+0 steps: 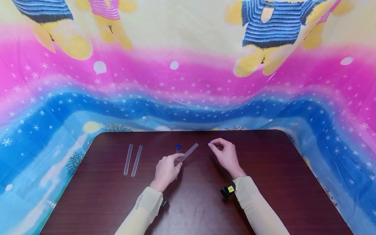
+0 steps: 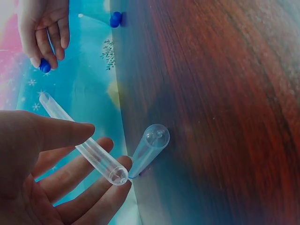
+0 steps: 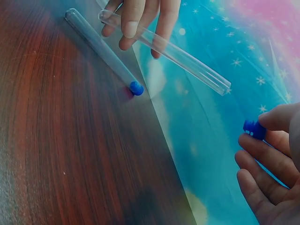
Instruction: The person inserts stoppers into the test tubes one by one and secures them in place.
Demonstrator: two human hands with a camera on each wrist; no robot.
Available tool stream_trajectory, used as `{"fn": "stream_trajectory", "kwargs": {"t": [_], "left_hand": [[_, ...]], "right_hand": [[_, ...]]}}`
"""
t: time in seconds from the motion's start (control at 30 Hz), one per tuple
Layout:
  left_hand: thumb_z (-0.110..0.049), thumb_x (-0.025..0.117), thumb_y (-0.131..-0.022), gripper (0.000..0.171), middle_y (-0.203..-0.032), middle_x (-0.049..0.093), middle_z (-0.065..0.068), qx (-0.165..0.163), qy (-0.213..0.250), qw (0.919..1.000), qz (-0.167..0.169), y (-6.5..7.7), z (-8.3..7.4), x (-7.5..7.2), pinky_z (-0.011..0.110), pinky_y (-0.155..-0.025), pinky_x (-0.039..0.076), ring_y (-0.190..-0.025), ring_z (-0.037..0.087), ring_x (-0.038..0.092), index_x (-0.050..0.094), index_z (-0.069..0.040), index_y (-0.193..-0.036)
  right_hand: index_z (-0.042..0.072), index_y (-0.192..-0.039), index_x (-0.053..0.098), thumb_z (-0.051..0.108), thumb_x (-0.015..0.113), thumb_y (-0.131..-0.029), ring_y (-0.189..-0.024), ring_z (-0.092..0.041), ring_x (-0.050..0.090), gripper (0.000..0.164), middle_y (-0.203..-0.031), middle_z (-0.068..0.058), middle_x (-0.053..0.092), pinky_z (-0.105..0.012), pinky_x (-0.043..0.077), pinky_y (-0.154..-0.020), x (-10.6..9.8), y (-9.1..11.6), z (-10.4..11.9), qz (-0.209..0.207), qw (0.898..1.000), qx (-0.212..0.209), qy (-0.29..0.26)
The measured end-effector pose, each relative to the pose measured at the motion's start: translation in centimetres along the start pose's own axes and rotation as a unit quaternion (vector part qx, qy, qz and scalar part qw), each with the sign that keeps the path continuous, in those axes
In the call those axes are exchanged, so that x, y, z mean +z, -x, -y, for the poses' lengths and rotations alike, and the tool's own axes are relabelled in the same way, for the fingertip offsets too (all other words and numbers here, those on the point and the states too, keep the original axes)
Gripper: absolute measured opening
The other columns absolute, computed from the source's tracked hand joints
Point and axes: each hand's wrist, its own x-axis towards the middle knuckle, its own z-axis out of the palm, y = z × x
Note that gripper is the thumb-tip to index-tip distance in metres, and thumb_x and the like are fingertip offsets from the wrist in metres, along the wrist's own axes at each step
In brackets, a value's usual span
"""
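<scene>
My left hand (image 1: 166, 170) pinches a clear test tube (image 1: 189, 152) between thumb and fingers, tilted with its open end up toward the right. In the right wrist view, the rounded end of this test tube (image 3: 187, 65) is by the left fingers. Thumb and fingertip of my right hand (image 1: 227, 155) pinch a small blue stopper (image 3: 253, 129), held apart from the tube's mouth. A second test tube (image 3: 101, 49), capped with a blue stopper (image 1: 178, 147), lies on the table beneath the left hand, which partly covers it in the head view.
Two more clear test tubes (image 1: 128, 160) lie side by side at the left on the dark wooden table (image 1: 202, 205). Another blue piece (image 2: 116, 19) shows near the table edge in the left wrist view. A patterned cloth (image 1: 182, 81) surrounds the table's back and sides.
</scene>
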Motion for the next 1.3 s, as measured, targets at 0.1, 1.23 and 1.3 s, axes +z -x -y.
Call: {"fn": "stream_trajectory", "kwargs": {"t": [0.1, 1.23, 1.3], "left_hand": [[-0.015, 0.079, -0.089, 0.034, -0.094, 0.076, -0.006, 0.001, 0.000, 1.0000, -0.001, 0.0, 0.0, 0.1, 0.031, -0.049, 0.043, -0.065, 0.013, 0.063, 0.075, -0.026, -0.121], [-0.016, 0.078, -0.090, 0.033, -0.096, 0.076, -0.003, 0.011, 0.004, 0.9999, 0.005, 0.0, -0.8, 0.0, 0.030, -0.049, 0.043, -0.064, 0.012, 0.062, 0.075, -0.026, -0.121], [-0.016, 0.079, -0.090, 0.033, -0.096, 0.076, -0.003, 0.013, 0.004, 0.9999, 0.005, -0.1, -0.8, 0.0, 0.030, -0.048, 0.042, -0.064, 0.011, 0.061, 0.075, -0.026, -0.121]], "right_hand": [[0.015, -0.096, 0.076, 0.020, 0.077, -0.093, -0.085, -0.012, 0.069, 0.006, -0.092, 0.004, 0.074, -0.034, 0.056, -0.081, 0.2, 0.0, 0.1, -0.002, 1.000, -0.003, -0.007], [0.015, -0.100, 0.076, 0.018, 0.077, -0.094, -0.084, -0.013, 0.069, 0.007, -0.092, 0.004, 0.074, -0.035, 0.055, -0.083, 1.1, -0.3, 1.1, 0.001, 1.000, -0.009, -0.030], [0.016, -0.100, 0.076, 0.019, 0.076, -0.094, -0.085, -0.013, 0.069, 0.007, -0.092, 0.004, 0.074, -0.035, 0.055, -0.083, 1.2, -0.4, 1.2, 0.003, 1.000, -0.009, -0.030]]}}
